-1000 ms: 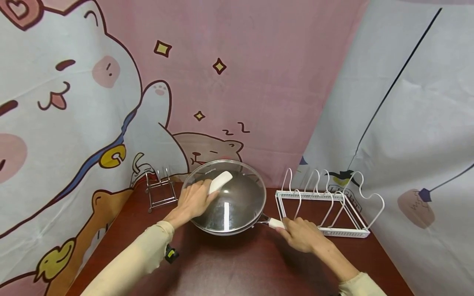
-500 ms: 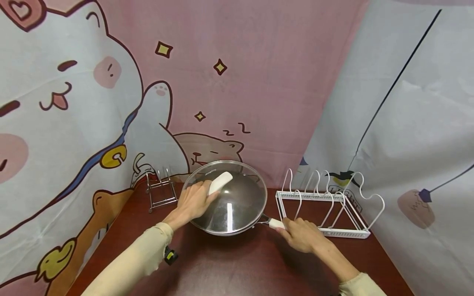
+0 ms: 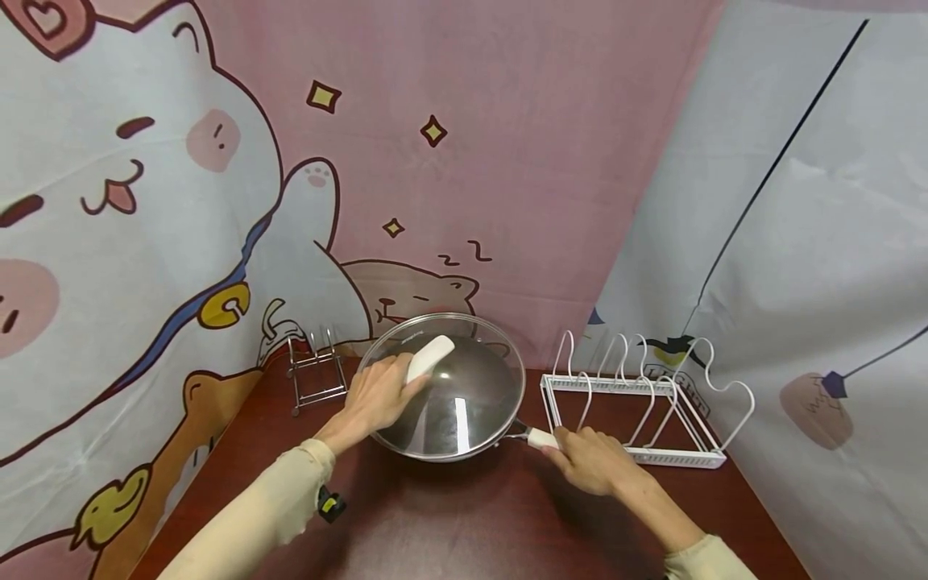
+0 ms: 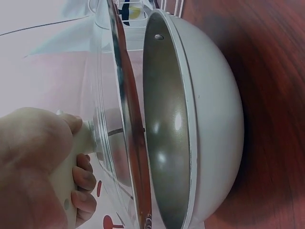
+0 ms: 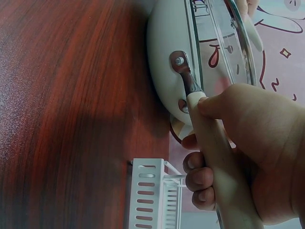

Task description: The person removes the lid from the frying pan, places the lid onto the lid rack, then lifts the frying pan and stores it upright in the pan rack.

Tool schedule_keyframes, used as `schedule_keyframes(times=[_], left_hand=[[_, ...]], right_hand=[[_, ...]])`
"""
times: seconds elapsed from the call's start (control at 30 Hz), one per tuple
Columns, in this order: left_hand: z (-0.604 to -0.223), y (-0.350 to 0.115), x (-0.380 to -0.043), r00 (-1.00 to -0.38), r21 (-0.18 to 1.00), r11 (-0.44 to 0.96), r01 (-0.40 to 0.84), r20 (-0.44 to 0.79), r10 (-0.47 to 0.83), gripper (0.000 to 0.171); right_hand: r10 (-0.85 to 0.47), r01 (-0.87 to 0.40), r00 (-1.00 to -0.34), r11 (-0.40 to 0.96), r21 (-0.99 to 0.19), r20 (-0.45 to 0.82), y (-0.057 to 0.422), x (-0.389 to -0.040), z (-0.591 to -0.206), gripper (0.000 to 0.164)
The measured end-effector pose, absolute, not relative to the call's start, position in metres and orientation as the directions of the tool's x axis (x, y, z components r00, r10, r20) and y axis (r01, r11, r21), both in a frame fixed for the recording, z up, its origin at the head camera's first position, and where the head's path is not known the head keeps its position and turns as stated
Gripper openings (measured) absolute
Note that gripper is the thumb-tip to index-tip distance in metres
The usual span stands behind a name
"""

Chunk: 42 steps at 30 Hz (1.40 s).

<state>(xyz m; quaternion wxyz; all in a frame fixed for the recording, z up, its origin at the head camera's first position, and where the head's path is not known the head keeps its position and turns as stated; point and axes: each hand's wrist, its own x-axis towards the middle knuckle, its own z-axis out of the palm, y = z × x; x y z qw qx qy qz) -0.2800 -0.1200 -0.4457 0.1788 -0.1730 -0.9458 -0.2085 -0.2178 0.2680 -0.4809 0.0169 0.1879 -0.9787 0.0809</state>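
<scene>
My left hand [image 3: 377, 396] grips the white upright handle [image 3: 431, 359] of a clear glass lid [image 3: 482, 395] with a metal rim. In the left wrist view the lid stands apart from the wok's rim, with a gap between them. The wok [image 4: 217, 109] is white outside and grey inside, and looks empty where its inside shows. My right hand [image 3: 590, 461] holds the wok's long cream handle [image 5: 217, 157], fingers wrapped around it and thumb along the top. From the head view, most of the wok is seen through the lid.
A white wire rack [image 3: 674, 457] with several curved dividers stands right of the wok, close behind my right hand. A small metal rack [image 3: 321, 397] is at the back left. Both stand on the dark red wooden table [image 3: 464, 524], before a printed cloth backdrop [image 3: 522, 161].
The lid has shifted very slightly to the right, and the bright reflection on its glass has slid right. Both hands keep their grips; the wok looks still.
</scene>
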Motion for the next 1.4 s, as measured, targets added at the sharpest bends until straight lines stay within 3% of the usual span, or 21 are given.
schedule_keyframes(times=[0.53, 1.4], left_hand=[[-0.443, -0.122, -0.268, -0.88, 0.385, 0.838, 0.387, 0.426, 0.21, 0.044], [-0.456, -0.128, -0.262, -0.878, 0.457, 0.802, 0.386, 0.447, 0.168, 0.038]], right_hand=[[-0.367, -0.372, -0.928, 0.914, -0.163, 0.059, 0.268, -0.218, -0.48, 0.027], [-0.357, -0.361, -0.932, 0.917, -0.167, 0.058, 0.268, -0.217, -0.482, 0.027]])
